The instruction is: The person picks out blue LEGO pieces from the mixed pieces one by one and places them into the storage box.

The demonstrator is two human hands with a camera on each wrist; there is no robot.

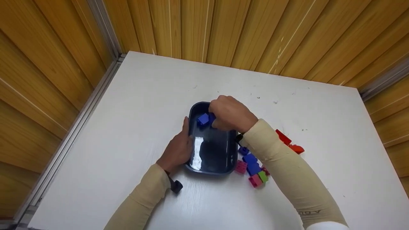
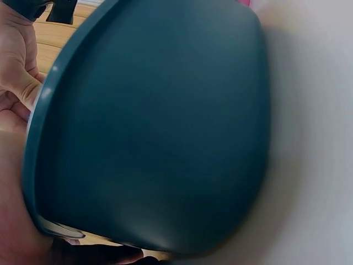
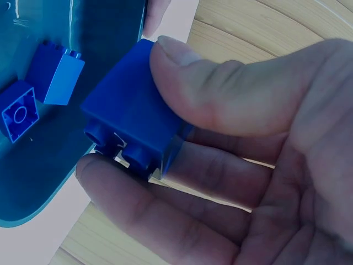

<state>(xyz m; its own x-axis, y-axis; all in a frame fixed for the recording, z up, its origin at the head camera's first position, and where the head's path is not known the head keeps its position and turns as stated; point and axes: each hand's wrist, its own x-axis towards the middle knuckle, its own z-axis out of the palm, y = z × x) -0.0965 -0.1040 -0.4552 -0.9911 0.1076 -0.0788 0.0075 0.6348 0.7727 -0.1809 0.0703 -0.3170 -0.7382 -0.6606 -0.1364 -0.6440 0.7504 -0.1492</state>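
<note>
The right hand [image 1: 230, 113] hovers over the far end of the dark blue tray [image 1: 211, 159], its grip pinching a dark blue brick [image 3: 132, 116] between thumb and fingers. Below it, inside the tray, lie two more blue bricks [image 3: 41, 91], side by side. The left hand [image 1: 177, 148] rests against the tray's left wall, fingers straight along the rim, grasping nothing. The tray sits on the white surface [image 1: 127, 111]. Just right of the tray lies a loose pile of bricks [image 1: 254, 167], blue, pink and green, with red bricks [image 1: 289, 142] a little farther right.
</note>
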